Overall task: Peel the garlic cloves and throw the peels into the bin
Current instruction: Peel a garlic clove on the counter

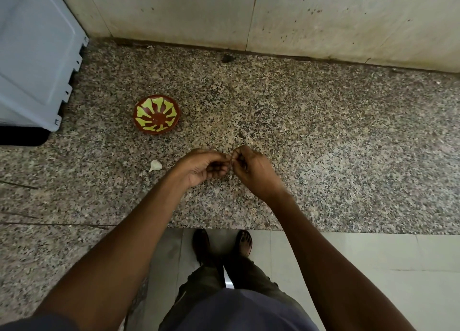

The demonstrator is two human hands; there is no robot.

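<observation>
here the left hand (204, 167) and right hand (251, 167) meet above the speckled worktop (323, 136), fingers curled and pinching something small between them, probably a garlic clove, though it is hidden. another garlic clove (155, 165) lies unpeeled near the left wrist, below the patterned bowl (156, 118). no bin shows. likely risk: loosened skin drifting onto the worktop, or the clove slipping out.

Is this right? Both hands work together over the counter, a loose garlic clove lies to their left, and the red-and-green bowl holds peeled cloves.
Not quite. The head view shows the bowl empty. The rest stands: left hand and right hand meet over the counter, garlic clove to their left.
</observation>
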